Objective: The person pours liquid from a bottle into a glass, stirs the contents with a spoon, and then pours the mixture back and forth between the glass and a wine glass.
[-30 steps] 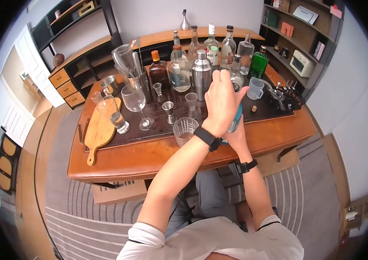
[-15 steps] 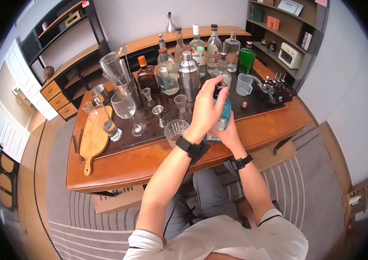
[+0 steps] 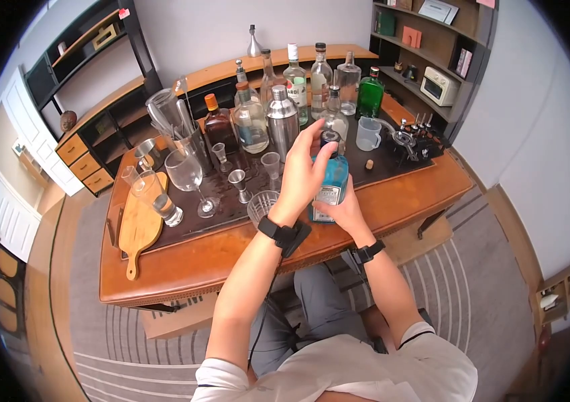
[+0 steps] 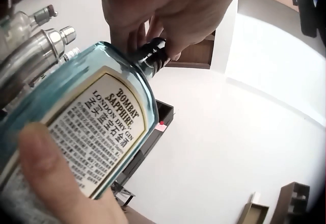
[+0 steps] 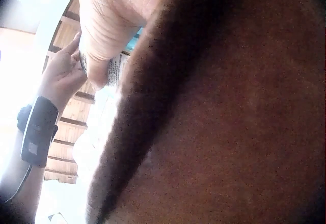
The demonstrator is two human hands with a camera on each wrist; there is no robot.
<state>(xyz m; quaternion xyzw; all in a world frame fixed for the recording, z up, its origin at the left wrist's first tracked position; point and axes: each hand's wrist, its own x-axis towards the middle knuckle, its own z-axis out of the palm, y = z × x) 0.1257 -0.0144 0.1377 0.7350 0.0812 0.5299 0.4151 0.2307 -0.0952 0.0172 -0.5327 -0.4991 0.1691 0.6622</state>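
A blue, labelled bottle (image 3: 334, 175) is held over the table's front part; whether its base touches the wood cannot be told. My left hand (image 3: 302, 175) is at the bottle's top, and in the left wrist view its thumb and fingers (image 4: 173, 48) pinch the black cap (image 4: 151, 57) at the neck. Around the bottle's lower body my right hand (image 3: 348, 211) is wrapped, its thumb (image 4: 43, 157) lying across the label (image 4: 104, 127). In the right wrist view the right hand (image 5: 114, 25) hides most of the bottle.
Behind the hands stand a steel shaker (image 3: 283, 120), several bottles and a plastic jug (image 3: 368, 134). To the left are a cut-glass tumbler (image 3: 263, 206), a jigger (image 3: 238, 182), a wine glass (image 3: 184, 170) and a wooden board (image 3: 141, 231). A cork (image 3: 369, 164) lies right of the bottle.
The head view has shifted, so the table's things appear further left. My left hand has turned, bringing the cap into view between thumb and fingers. The right hand still holds the bottle.
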